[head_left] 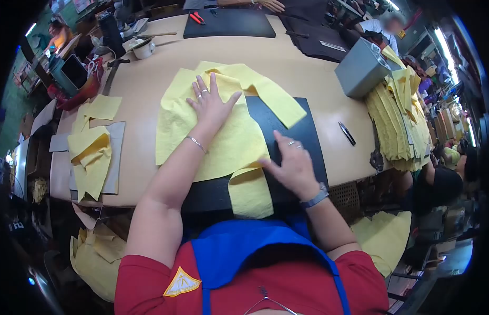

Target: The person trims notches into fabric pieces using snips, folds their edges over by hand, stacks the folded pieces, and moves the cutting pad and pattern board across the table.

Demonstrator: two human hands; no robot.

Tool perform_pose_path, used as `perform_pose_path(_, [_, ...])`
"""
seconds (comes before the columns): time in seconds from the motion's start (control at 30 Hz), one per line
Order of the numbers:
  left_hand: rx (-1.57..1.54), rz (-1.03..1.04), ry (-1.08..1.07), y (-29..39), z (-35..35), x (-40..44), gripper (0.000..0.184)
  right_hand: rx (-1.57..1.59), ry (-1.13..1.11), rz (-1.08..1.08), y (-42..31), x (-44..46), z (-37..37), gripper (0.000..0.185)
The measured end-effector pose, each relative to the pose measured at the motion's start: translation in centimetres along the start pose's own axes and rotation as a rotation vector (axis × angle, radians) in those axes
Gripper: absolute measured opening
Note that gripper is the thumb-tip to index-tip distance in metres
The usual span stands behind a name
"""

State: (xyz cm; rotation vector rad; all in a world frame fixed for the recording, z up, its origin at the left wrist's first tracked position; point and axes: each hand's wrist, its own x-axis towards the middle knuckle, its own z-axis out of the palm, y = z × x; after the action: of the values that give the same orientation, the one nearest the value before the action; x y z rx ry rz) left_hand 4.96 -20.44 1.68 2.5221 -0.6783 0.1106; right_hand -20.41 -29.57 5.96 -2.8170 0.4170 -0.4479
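Observation:
A yellow cloth garment (pixel 223 142) lies spread over a black mat (pixel 307 142) on the pale table (pixel 134 79). One strip of it reaches out to the upper right, and another folded strip hangs toward the table's front edge. My left hand (pixel 213 105) rests flat on the upper part of the cloth, fingers spread. At the cloth's lower right edge is my right hand (pixel 294 165), over the black mat, thumb and index finger apart and the other fingers curled. The thumb tip is by the cloth's edge; nothing shows between the fingers.
A grey box (pixel 361 68) stands beside a tall yellow cloth stack (pixel 394 123) at right. A dark pen-like tool (pixel 347 134) lies nearby. Yellow pieces (pixel 92 157) lie at left, near a red basket (pixel 84 92). Red-handled snips (pixel 197 18) and a co-worker's hand (pixel 270 5) are at the back.

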Motion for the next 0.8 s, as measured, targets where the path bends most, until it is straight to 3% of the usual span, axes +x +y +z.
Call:
perform_pose_path(0.07, [-0.101, 0.132, 0.021, -0.7, 0.2, -0.3, 0.107, -0.049, 0.019, -0.013, -0.2, -1.1, 0.3, 0.073])
perform_pose_path(0.17, [0.188, 0.478, -0.385, -4.3, -4.3, -1.8, 0.103, 0.084, 0.003, 0.089, 2.7, -1.6, -0.2, 0.063])
perform_pose_path(0.23, [0.264, 0.427, -0.379, -5.7, -5.7, -3.7, 0.101, 0.258, -0.043, 0.23, 4.7, -1.5, -0.7, 0.05])
perform_pose_path(0.3, [0.249, 0.338, -0.324, -6.8, -6.3, -6.1, 0.102, 0.208, -0.12, 0.192, 5.9, -1.4, -1.8, 0.047])
perform_pose_path(0.4, [0.255, 0.285, -0.296, -6.3, -7.2, -10.2, 0.105, 0.09, 0.038, -0.155, 5.3, -2.1, -2.4, 0.045])
perform_pose_path(0.5, [0.32, 0.246, -0.347, -5.1, -8.3, -14.1, 0.107, 0.393, -0.368, 0.252, 5.8, -2.3, -3.6, 0.039])
perform_pose_path(0.6, [0.527, 0.218, -0.463, -2.1, -10.2, -16.1, 0.108, 0.134, -0.152, -0.077, 10.5, -1.9, -4.0, 0.025])
perform_pose_path(0.63, [0.492, 0.323, -0.45, -1.5, -10.0, -15.9, 0.106, 0.026, -0.116, -0.165, 11.0, -1.2, -5.1, 0.022])
perform_pose_path(0.7, [0.418, 0.528, -0.421, -0.2, -9.2, -14.1, 0.103, 0.157, -0.35, 0.082, 11.2, 0.5, -7.4, 0.022])
perform_pose_path(0.73, [0.219, 0.697, -0.278, -0.3, -7.4, -12.9, 0.09, 0.227, -0.46, 0.204, 11.3, 1.3, -8.5, 0.023])
perform_pose_path(0.8, [0.036, 0.868, -0.364, 1.3, -4.7, -9.6, 0.076, 0.223, -0.511, 0.17, 10.9, 2.8, -10.9, 0.024])
